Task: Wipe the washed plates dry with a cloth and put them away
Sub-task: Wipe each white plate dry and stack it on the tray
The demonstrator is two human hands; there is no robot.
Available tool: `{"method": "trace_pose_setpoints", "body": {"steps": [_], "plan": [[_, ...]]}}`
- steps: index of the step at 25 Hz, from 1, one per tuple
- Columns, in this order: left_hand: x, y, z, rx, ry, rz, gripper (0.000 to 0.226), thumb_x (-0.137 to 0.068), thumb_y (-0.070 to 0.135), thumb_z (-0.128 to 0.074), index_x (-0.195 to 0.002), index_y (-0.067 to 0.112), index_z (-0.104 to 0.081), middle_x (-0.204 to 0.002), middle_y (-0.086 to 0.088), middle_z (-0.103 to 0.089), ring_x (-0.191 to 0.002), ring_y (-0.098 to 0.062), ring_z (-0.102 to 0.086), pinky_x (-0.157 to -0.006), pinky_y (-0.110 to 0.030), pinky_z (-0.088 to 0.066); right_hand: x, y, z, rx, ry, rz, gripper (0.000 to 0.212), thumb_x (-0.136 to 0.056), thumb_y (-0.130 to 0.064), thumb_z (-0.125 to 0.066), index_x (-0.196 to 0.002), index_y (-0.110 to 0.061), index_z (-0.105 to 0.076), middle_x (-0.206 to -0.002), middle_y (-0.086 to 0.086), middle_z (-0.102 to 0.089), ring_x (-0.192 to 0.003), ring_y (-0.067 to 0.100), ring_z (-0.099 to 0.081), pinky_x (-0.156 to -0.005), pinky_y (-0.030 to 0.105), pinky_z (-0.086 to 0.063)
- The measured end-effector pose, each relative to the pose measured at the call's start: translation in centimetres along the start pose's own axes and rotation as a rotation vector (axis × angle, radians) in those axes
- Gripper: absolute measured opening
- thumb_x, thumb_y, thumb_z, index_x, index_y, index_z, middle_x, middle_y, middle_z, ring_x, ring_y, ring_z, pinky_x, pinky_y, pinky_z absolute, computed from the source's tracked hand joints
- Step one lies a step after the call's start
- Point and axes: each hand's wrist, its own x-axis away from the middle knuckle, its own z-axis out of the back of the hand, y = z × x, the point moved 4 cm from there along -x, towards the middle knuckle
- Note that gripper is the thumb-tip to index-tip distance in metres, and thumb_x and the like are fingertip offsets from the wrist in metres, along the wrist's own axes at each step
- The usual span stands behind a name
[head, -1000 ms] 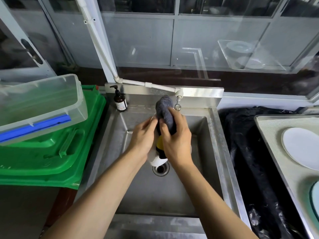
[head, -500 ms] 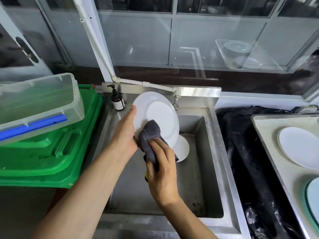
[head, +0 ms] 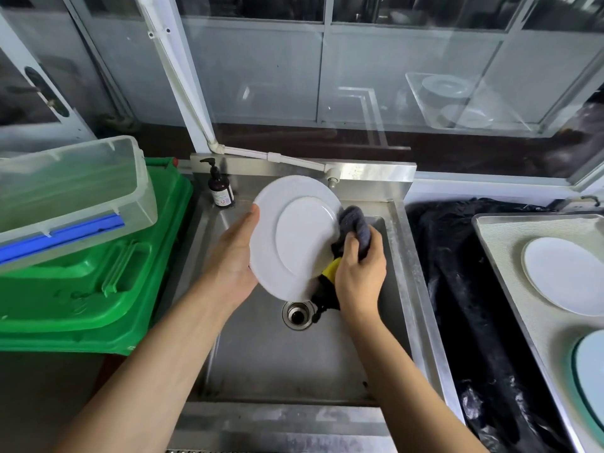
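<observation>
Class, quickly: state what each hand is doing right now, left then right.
Left hand: holds the plate by its edge, over the sink.
Right hand: closed on the cloth, against the plate's right rim.

Steel sink [head: 402,256] carried a dark pump bottle [head: 221,188] on its back-left ledge. Lined metal tray [head: 496,243] (right side) held a white plate [head: 562,274] and a teal-rimmed plate [head: 591,384].

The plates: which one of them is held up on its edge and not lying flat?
The white plate over the sink, held by the left hand. The white plate and pale blue-green plate lie flat on the tray.
</observation>
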Motion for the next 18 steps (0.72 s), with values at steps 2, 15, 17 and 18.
{"method": "trace_pose_setpoints", "body": {"steps": [2, 15, 17, 18], "plan": [[0.0, -0.1, -0.2, -0.018, 0.045, -0.042, 0.038, -0.1, 0.041, -0.051, -0.127, 0.017, -0.066, -0.126, -0.006, -0.07, -0.119, -0.024, -0.065, -0.106, -0.046, -0.047, 0.8, -0.6, -0.9, 0.052, -0.08, 0.081, 0.027, -0.103, -0.018, -0.054, -0.129, -0.016, -0.06, -0.119, 0.001, -0.066, -0.107, 0.009, -0.061, -0.095, 0.029, -0.046], [0.5, -1.2, 0.4, -0.06, 0.098, -0.079, 0.029, -0.098, 0.037, -0.059, -0.117, 0.019, -0.072, -0.121, -0.003, -0.072, -0.119, -0.022, -0.065, -0.11, -0.048, -0.045, 0.5, -0.4, -0.7, 0.036, 0.042, 0.051, 0.03, -0.1, -0.014, -0.051, -0.127, -0.021, -0.061, -0.114, -0.004, -0.066, -0.104, 0.012, -0.061, -0.097, 0.043, -0.048], [0.8, -0.9, -0.1, -0.167, 0.075, -0.135, 0.019, -0.096, 0.037, -0.061, -0.095, 0.031, -0.079, -0.106, 0.009, -0.076, -0.106, -0.008, -0.068, -0.103, -0.038, -0.049, 0.1, -1.2, -1.0, 0.032, 0.016, 0.065, 0.031, -0.099, -0.015, -0.051, -0.128, -0.019, -0.061, -0.116, 0.0, -0.068, -0.107, 0.016, -0.062, -0.098, 0.044, -0.048], [0.8, -1.0, -0.4, -0.22, 0.048, -0.156, 0.02, -0.096, 0.038, -0.062, -0.088, 0.036, -0.08, -0.1, 0.013, -0.076, -0.1, -0.004, -0.068, -0.098, -0.033, -0.049, 0.4, -2.0, -1.3, 0.027, -0.02, 0.126, 0.032, -0.098, -0.014, -0.052, -0.129, -0.018, -0.061, -0.119, 0.0, -0.068, -0.109, 0.017, -0.062, -0.099, 0.042, -0.048]]}}
